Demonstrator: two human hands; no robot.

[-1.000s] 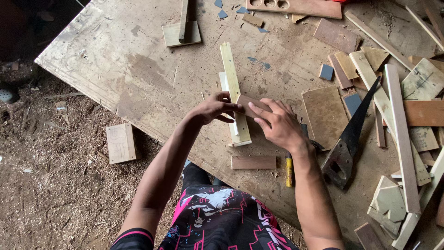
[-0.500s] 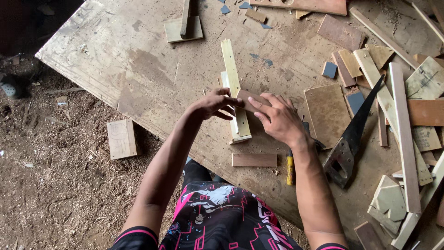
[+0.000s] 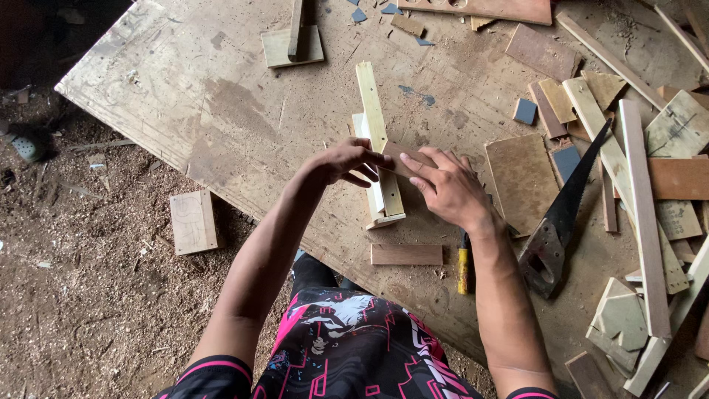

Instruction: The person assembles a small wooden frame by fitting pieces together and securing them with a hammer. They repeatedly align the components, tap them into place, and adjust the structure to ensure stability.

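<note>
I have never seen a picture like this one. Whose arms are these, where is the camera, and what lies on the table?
The camera sits on a person's head and looks down, so the two bare arms are that person's own. The left hand and the right hand both press on a small brown piece of wood, laid across a long pale wooden strip. They rest on a worn plywood table. To the right lie a hand saw and many wood offcuts. Near the table's edge lie a short wooden block and a yellow tool handle. Sawdust covers the ground.
</note>
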